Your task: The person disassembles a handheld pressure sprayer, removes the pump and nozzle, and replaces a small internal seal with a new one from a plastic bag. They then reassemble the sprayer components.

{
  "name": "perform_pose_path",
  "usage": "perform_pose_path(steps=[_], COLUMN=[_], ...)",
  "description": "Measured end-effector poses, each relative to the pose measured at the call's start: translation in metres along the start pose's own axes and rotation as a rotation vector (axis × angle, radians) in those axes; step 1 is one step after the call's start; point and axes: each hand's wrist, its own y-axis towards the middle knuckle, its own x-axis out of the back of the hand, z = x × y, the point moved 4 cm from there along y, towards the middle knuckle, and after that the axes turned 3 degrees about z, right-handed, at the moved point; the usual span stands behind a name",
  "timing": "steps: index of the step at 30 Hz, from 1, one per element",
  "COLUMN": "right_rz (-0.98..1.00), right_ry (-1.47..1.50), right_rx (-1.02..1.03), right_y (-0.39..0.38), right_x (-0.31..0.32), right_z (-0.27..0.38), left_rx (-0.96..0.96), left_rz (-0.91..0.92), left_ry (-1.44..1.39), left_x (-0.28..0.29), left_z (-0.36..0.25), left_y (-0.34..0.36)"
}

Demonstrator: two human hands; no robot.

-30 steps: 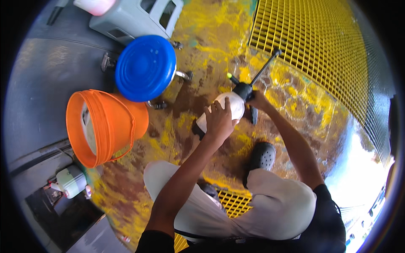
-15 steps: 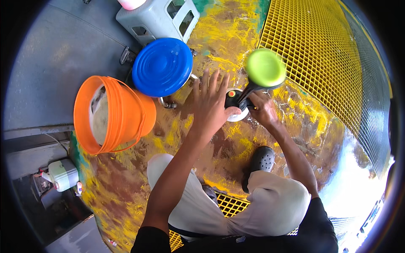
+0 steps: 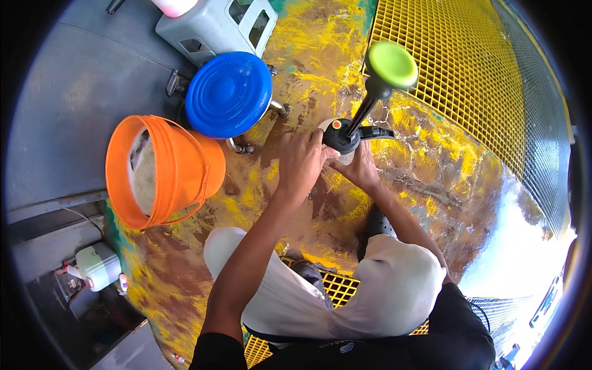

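Observation:
In front of me stands a pump sprayer point(image 3: 341, 140) with a white bottle, a black head and a red-orange button. Its black plunger rod rises from the head to a lime-green pump knob point(image 3: 393, 63). A black trigger lever point(image 3: 377, 132) sticks out to the right. My left hand point(image 3: 301, 161) is closed against the left side of the bottle, just below the head, with the thumb on the near side. My right hand point(image 3: 361, 169) wraps the near right side, below the lever. The palms and much of the bottle hide the right fingertips.
To the left, an orange bucket point(image 3: 194, 176) lies tilted with cloudy liquid inside. A blue round-topped stool point(image 3: 228, 95) stands behind it, then a grey plastic stool point(image 3: 213, 28). Yellow grating point(image 3: 450, 68) covers the far right. A pale jerrycan point(image 3: 98, 265) sits at lower left.
My left hand has gone from spread fingers to closed around the bottle. The right hand has shifted from the lever side to the bottle's near side. The green knob appears farther from the head.

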Motion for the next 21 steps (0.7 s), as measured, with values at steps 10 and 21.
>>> perform_pose_path(steps=[10,21], right_rz=[-0.231,-0.028], right_ry=[-0.079,0.242], right_rx=[0.222,0.242], right_y=[0.000,0.016], right_x=[-0.007,0.001], right_z=[-0.002,0.012], left_rx=[0.482,-0.130], left_rz=[0.255,0.423], left_ry=[-0.180,-0.871], left_x=[-0.070,0.033], left_z=[-0.017,-0.060], left_y=[-0.036,-0.010])
